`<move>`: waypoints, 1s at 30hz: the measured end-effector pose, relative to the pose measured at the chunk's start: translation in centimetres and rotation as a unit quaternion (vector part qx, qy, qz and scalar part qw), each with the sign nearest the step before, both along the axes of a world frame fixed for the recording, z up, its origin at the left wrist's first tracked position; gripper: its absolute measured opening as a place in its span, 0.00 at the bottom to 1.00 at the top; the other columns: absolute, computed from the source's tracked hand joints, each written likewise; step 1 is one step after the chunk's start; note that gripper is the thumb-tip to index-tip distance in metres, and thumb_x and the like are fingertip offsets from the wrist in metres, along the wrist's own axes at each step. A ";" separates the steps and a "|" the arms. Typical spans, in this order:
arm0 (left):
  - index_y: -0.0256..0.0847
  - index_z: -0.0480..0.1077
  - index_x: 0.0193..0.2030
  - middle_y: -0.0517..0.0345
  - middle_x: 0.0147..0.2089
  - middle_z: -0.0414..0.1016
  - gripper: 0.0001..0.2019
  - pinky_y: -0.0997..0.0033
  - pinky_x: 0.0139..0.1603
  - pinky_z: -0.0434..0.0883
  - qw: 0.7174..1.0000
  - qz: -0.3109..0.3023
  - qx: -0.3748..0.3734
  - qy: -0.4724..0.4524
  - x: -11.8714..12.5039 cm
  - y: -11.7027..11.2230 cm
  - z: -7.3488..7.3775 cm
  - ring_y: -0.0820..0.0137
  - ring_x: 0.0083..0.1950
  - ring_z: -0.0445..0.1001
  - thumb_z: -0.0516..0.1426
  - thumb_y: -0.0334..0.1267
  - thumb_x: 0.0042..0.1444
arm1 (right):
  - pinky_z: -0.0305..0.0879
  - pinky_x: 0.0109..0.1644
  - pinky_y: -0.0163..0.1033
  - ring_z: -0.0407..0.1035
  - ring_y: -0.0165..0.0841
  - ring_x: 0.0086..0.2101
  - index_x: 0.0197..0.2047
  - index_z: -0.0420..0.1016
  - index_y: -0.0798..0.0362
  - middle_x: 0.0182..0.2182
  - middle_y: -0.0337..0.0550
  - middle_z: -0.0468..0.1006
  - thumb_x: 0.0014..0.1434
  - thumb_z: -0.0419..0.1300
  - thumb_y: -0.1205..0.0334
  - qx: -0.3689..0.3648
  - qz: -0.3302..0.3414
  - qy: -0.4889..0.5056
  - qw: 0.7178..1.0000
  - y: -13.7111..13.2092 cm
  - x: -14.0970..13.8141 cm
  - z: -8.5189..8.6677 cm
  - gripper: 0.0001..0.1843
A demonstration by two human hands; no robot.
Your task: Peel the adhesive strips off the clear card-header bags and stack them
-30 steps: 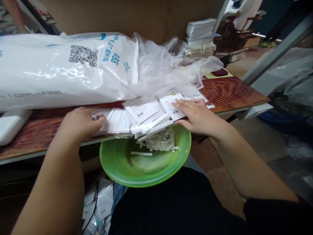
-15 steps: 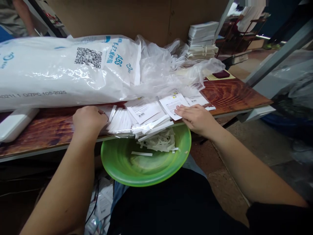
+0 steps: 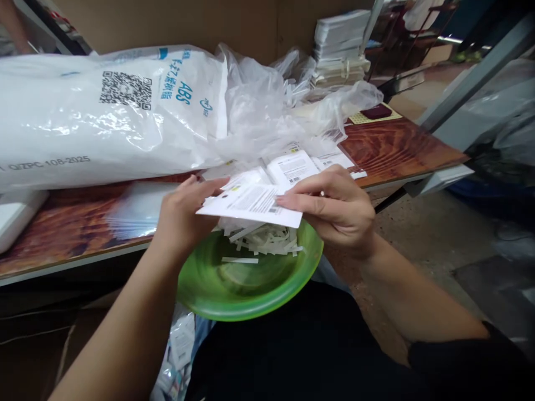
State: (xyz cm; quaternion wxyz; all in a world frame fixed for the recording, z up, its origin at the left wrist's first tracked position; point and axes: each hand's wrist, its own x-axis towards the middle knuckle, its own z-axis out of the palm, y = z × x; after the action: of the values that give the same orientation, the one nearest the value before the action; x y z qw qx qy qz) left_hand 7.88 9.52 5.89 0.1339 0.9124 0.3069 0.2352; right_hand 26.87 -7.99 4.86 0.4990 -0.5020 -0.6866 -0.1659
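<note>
Between my two hands is a white printed card (image 3: 251,201) with a barcode and a small hole, tilted above the basin. My right hand (image 3: 340,209) pinches its right end between thumb and fingers. At the card's left end, my left hand (image 3: 188,209) is closed; what lies in its fingers is hidden. Beneath, a green plastic basin (image 3: 246,309) sits at my lap and contains narrow white strips (image 3: 271,240). More printed cards (image 3: 292,167) lie on the table behind the held one. Left of my left hand is a stack of clear plastic sleeves (image 3: 140,209).
A big white ABS sack (image 3: 104,128) fills the back left of the wooden table (image 3: 401,147), with crumpled clear plastic (image 3: 267,106) at its end. Behind stand paper stacks (image 3: 340,47). A metal post (image 3: 472,72) slants at the right.
My right hand has lifted a card from the table and brought it left over the basin. My left hand has moved right, off the sleeves, to the card's left end.
</note>
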 end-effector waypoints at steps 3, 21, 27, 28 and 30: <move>0.47 0.74 0.52 0.60 0.38 0.80 0.22 0.67 0.45 0.72 0.996 -0.016 -0.078 -0.035 0.3 0.4 -0.7 0.66 0.38 0.77 0.60 0.45 0.49 | 0.66 0.38 0.41 0.70 0.32 0.35 0.48 0.77 0.47 0.36 0.42 0.79 0.60 0.57 0.70 -0.026 0.055 -0.032 0.998 0.1 0.9 -0.5 0.15; 0.43 0.72 0.54 0.56 0.39 0.80 0.22 0.66 0.49 0.75 0.974 -0.135 -0.138 -0.120 2.2 -0.7 1.4 0.66 0.41 0.78 0.61 0.41 0.51 | 0.59 0.33 0.38 0.64 0.34 0.31 0.39 0.71 0.56 0.29 0.45 0.72 0.65 0.45 0.71 -0.170 -0.135 -0.200 0.956 3.9 -3.7 0.5 0.14; 0.45 0.69 0.56 0.56 0.41 0.79 0.23 0.65 0.49 0.73 0.978 -0.145 -0.115 -0.097 2.1 0.3 1.1 0.65 0.43 0.77 0.60 0.41 0.52 | 0.56 0.32 0.35 0.63 0.31 0.31 0.40 0.66 0.53 0.31 0.39 0.72 0.57 0.56 0.69 -0.225 -0.128 -0.055 0.964 7.9 -2.7 -0.4 0.07; 0.46 0.69 0.56 0.55 0.43 0.79 0.22 0.65 0.49 0.73 0.984 -0.123 -0.096 -0.086 1.6 0.7 1.1 0.65 0.43 0.77 0.59 0.42 0.53 | 0.56 0.33 0.36 0.63 0.32 0.32 0.39 0.66 0.53 0.32 0.40 0.71 0.56 0.58 0.68 -0.234 -0.128 -0.053 0.962 8.3 -2.4 -0.5 0.07; 0.46 0.71 0.53 0.55 0.46 0.77 0.20 0.64 0.50 0.72 0.997 -0.037 -0.039 -0.052 0.3 1.9 1.3 0.64 0.44 0.76 0.57 0.42 0.53 | 0.58 0.35 0.37 0.64 0.33 0.34 0.37 0.67 0.54 0.34 0.42 0.71 0.55 0.62 0.63 -0.246 -0.131 -0.051 0.959 8.4 -1.6 -0.4 0.09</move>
State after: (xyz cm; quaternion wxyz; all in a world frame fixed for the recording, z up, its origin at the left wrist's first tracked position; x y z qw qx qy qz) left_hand 8.13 11.38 7.17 0.1938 0.9037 0.2745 0.2655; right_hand 25.28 0.45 4.42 0.2980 -0.6857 -0.6591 -0.0809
